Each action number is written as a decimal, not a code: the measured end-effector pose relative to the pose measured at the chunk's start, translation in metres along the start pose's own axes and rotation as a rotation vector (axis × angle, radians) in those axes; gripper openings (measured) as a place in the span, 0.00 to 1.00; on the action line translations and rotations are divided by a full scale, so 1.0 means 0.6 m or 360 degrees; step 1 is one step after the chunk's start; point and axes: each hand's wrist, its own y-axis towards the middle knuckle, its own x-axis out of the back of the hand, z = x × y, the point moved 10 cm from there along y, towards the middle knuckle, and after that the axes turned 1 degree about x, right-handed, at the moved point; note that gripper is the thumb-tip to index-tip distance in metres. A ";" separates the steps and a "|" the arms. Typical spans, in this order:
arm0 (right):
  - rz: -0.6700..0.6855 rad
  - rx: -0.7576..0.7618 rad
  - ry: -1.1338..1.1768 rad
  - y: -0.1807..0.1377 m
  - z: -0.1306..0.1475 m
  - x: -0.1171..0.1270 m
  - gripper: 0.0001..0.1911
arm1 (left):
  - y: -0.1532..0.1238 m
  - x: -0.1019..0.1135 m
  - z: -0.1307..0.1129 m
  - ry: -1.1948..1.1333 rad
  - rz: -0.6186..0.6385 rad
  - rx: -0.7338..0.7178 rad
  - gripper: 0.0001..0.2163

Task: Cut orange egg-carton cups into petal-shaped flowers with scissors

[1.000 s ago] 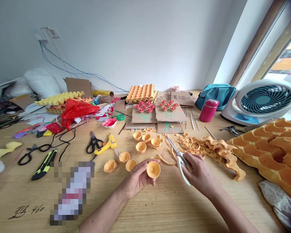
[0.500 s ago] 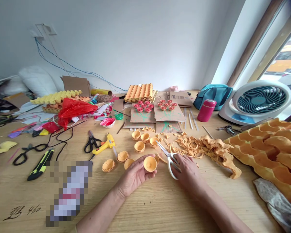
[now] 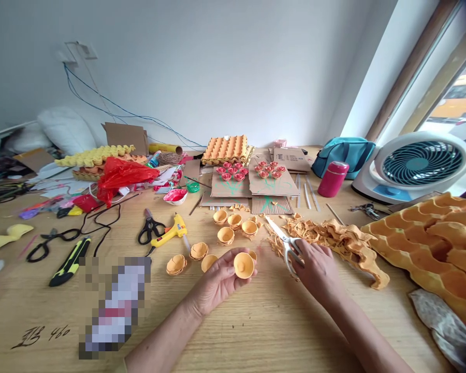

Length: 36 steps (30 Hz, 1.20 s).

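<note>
A round orange cup (image 3: 243, 266) tilts toward the viewer; right of it, white-handled scissors (image 3: 284, 238) point away, blades (image 3: 275, 227) apparently together.

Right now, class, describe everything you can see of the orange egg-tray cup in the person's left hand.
The orange egg-tray cup is small, round and bowl-shaped, with a rim, sloping walls and a raised round bump in its floor. It looks like matte moulded paper pulp, unpainted. The left hand grips it over the wooden table, thumb at its left side, its mouth tilted towards the camera. Its underside is hidden.
</note>
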 end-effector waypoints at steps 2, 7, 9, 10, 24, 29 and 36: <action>-0.0080 -0.0069 -0.0021 0.002 -0.015 0.015 0.04 | -0.001 0.002 0.001 0.0010 -0.0012 0.0013 0.19; -0.0220 -0.0128 0.0058 0.003 -0.017 0.036 0.06 | -0.001 0.000 0.002 0.0038 0.0012 0.0008 0.19; -0.0231 -0.0092 0.0132 0.002 -0.005 0.037 0.08 | -0.001 -0.003 0.003 0.0066 0.0029 0.0009 0.18; -0.0225 -0.0062 0.0172 0.001 0.002 0.037 0.08 | -0.001 -0.004 0.003 0.0084 0.0037 0.0007 0.18; -0.0049 0.0242 0.0482 -0.010 0.078 0.027 0.08 | 0.000 -0.006 0.000 0.0528 -0.0075 -0.0128 0.24; -0.0037 0.0277 0.0508 -0.011 0.082 0.027 0.07 | 0.002 0.002 -0.001 0.0757 -0.0146 -0.0214 0.22; 0.0002 0.0305 0.0511 -0.012 0.086 0.023 0.09 | -0.003 -0.007 -0.006 0.0995 -0.0168 -0.0255 0.24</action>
